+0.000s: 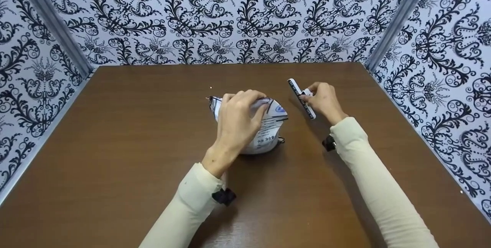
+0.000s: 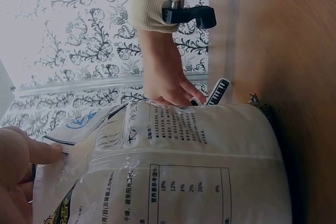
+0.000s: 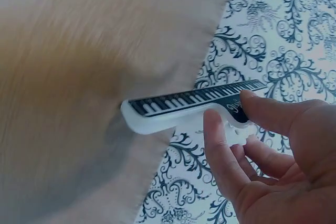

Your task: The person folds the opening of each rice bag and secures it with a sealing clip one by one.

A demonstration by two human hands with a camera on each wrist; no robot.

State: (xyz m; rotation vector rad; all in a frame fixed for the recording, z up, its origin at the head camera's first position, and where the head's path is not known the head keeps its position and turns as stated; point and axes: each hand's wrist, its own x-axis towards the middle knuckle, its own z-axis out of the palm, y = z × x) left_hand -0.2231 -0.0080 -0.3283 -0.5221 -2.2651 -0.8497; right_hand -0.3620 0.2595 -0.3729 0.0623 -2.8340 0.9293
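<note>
A white printed plastic bag of rice (image 1: 264,140) stands upright on the table, its sides covered in dark lettering and a nutrition table. My left hand (image 1: 238,119) grips its top edge from above, with the thumb (image 2: 44,152) against the plastic. To the right of the bag, my right hand (image 1: 325,100) pinches a long white clip (image 3: 178,103) with a black-and-white piano-key pattern along its face. Thumb and fingers hold the clip by its middle tab, and its bar (image 1: 294,87) slants close over the table.
The brown wooden table (image 1: 126,144) is bordered at the back and sides by walls (image 1: 215,18) with black scroll patterns. Grey strips (image 1: 399,18) cover the corners. Each sleeve carries a small black device (image 1: 224,196) at the wrist.
</note>
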